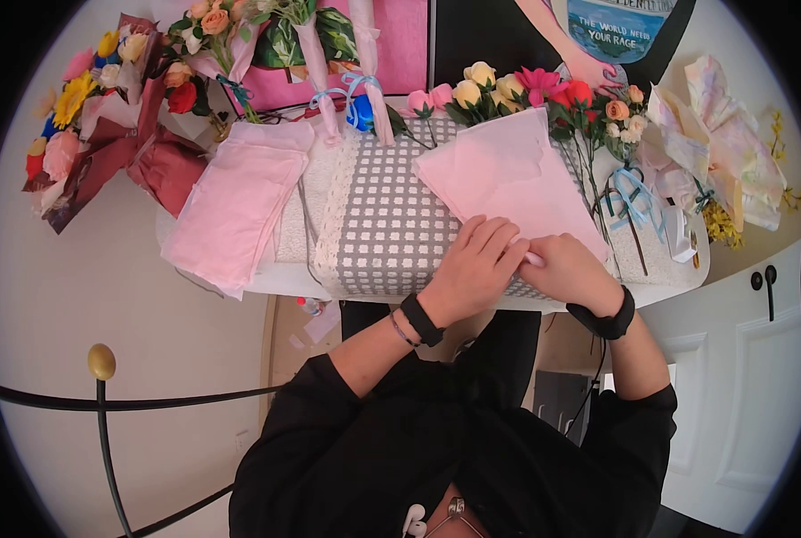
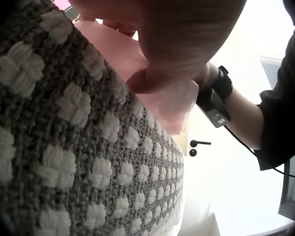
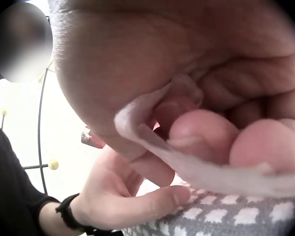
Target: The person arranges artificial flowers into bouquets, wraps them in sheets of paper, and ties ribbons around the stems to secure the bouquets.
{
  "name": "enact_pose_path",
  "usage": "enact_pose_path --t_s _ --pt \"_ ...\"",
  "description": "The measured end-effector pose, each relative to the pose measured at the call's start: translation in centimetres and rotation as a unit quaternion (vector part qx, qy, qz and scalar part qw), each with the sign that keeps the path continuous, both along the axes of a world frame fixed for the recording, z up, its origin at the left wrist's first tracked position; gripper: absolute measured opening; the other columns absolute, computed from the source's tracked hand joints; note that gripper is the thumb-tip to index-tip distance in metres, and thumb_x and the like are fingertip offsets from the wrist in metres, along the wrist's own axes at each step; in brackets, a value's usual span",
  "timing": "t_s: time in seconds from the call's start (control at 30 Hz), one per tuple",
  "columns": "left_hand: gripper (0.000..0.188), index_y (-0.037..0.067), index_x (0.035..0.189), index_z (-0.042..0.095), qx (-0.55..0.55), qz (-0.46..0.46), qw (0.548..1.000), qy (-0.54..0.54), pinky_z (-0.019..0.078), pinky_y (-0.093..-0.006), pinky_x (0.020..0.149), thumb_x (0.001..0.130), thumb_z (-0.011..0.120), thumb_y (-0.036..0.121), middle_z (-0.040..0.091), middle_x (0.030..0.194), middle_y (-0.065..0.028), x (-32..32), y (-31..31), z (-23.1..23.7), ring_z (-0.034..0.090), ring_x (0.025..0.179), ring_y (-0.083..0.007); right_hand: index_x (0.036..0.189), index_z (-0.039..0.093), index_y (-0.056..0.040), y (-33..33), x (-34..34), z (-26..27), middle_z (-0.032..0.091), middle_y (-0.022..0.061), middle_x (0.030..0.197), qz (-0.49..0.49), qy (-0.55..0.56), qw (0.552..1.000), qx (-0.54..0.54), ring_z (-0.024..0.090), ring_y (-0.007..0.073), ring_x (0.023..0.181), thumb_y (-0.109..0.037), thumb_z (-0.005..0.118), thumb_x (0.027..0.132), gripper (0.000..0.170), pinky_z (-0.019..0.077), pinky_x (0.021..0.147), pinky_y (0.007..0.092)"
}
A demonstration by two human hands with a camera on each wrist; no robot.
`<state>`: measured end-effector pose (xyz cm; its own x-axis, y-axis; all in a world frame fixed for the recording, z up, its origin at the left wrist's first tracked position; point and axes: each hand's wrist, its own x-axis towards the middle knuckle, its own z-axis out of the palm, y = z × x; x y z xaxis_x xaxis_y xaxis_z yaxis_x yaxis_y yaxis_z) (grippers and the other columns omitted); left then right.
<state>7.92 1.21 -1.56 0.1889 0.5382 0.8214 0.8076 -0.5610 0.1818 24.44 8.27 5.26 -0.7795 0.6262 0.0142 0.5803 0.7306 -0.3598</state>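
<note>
A sheet of thin pink wrapping paper lies slanted across the grey-and-white checked cloth, its near corner rolled up. My right hand grips that rolled corner, with fingers curled round it. Inside the curl of paper, pink fingertips show in the right wrist view. My left hand rests on the sheet's near left edge, fingers stretched toward the right hand. Its thumb lies low against the paper and cloth in the left wrist view.
The checked cloth covers the table's middle. A stack of pink sheets lies at left. Loose artificial flowers line the back. Wrapped bouquets stand at the left and right. A light-blue ribbon lies at right.
</note>
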Motion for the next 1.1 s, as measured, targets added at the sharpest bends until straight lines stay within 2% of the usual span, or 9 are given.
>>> enact_pose_path --t_s 0.17,0.2,0.27,0.37,0.67,0.8,0.97,1.07,1.1 --pt "0.029 0.005 0.098 0.057 -0.02 0.031 0.999 0.027 0.0446 -0.0403 0.081 0.071 0.068 0.008 0.053 0.096 -0.0084 0.4 0.6 -0.5 0.054 0.093 -0.0275 0.083 0.068 -0.0005 0.2 -0.4 2.9 0.064 0.024 0.07 -0.018 -0.07 0.987 -0.144 0.065 0.0411 0.073 -0.026 0.065 0.08 0.026 0.0534 0.07 0.0466" --pt "0.02 0.006 0.092 0.056 -0.034 0.041 0.998 0.046 0.0434 -0.0376 0.078 0.073 0.063 0.01 0.051 0.089 -0.0068 0.6 0.7 -0.5 0.052 0.087 -0.0249 0.083 0.068 -0.0005 0.1 -0.2 2.7 0.064 0.024 0.07 -0.018 -0.07 0.987 -0.143 0.065 0.0411 0.073 -0.026 0.065 0.08 0.026 0.0534 0.07 0.0466" --pt "0.012 0.007 0.085 0.054 -0.047 0.051 0.996 0.064 0.0422 -0.035 0.074 0.076 0.059 0.013 0.048 0.083 -0.0051 0.9 1.0 -0.4 0.051 0.082 -0.0222 0.08 0.066 -0.0008 -0.5 0.4 1.8 0.064 0.021 0.069 0.026 -0.066 0.997 0.041 0.067 0.0382 0.071 -0.025 0.067 0.079 0.024 0.0539 0.068 0.0457" --pt "0.014 0.006 0.081 0.051 -0.05 0.022 0.998 0.042 0.0411 -0.036 0.069 0.073 0.061 0.011 0.047 0.079 -0.007 1.0 1.5 -0.4 0.049 0.076 -0.0238 0.081 0.062 -0.0005 -1.8 0.5 1.0 0.064 0.0193 0.068 0.014 -0.065 0.988 0.141 0.065 0.039 0.067 -0.023 0.068 0.078 0.023 0.0528 0.065 0.0455" --pt "0.02 0.008 0.084 0.052 -0.042 0.055 0.994 0.08 0.0405 -0.0338 0.066 0.071 0.066 0.014 0.049 0.078 -0.0063 0.2 1.3 0.4 0.052 0.078 -0.0226 0.079 0.06 -0.0024 -1.4 0.9 0.8 0.064 0.0177 0.067 -0.016 -0.133 0.978 0.161 0.066 0.0366 0.07 -0.021 0.07 0.076 0.021 0.0535 0.065 0.0452" --pt "0.023 0.008 0.085 0.053 -0.064 0.019 0.995 0.08 0.0445 -0.0343 0.064 0.071 0.069 0.017 0.051 0.078 -0.0051 0.1 1.3 -0.5 0.055 0.076 -0.0221 0.077 0.059 -0.0035 -1.5 1.1 1.1 0.063 0.0154 0.067 0.0 -0.132 0.978 0.161 0.065 0.035 0.069 -0.018 0.069 0.075 0.018 0.0528 0.064 0.0447" --pt "0.021 0.008 0.085 0.054 -0.132 0.011 0.987 0.087 0.0482 -0.0345 0.062 0.073 0.068 0.017 0.054 0.077 -0.0046 0.3 1.8 -1.1 0.058 0.075 -0.0217 0.076 0.057 -0.0058 -2.6 0.3 -0.3 0.061 0.0117 0.067 0.024 -0.082 0.957 0.277 0.063 0.0314 0.067 -0.016 0.069 0.072 0.016 0.0507 0.061 0.0436" --pt "0.019 0.008 0.085 0.055 -0.165 0.023 0.978 0.124 0.0473 -0.035 0.061 0.073 0.068 0.018 0.055 0.074 -0.0043 -0.1 1.9 -0.3 0.059 0.073 -0.0217 0.077 0.059 -0.005 -2.4 0.4 -0.8 0.062 0.0135 0.068 0.002 -0.094 0.968 0.231 0.064 0.0326 0.07 -0.019 0.07 0.072 0.018 0.0514 0.063 0.0441" --pt "0.019 0.009 0.084 0.054 -0.121 0.036 0.984 0.126 0.047 -0.0355 0.061 0.073 0.068 0.017 0.055 0.074 -0.0038 -0.2 1.9 -0.2 0.059 0.072 -0.0215 0.077 0.059 -0.005 -2.3 0.4 -0.7 0.062 0.0135 0.068 0.001 -0.094 0.968 0.231 0.064 0.0326 0.07 -0.019 0.07 0.072 0.018 0.0514 0.063 0.0441"
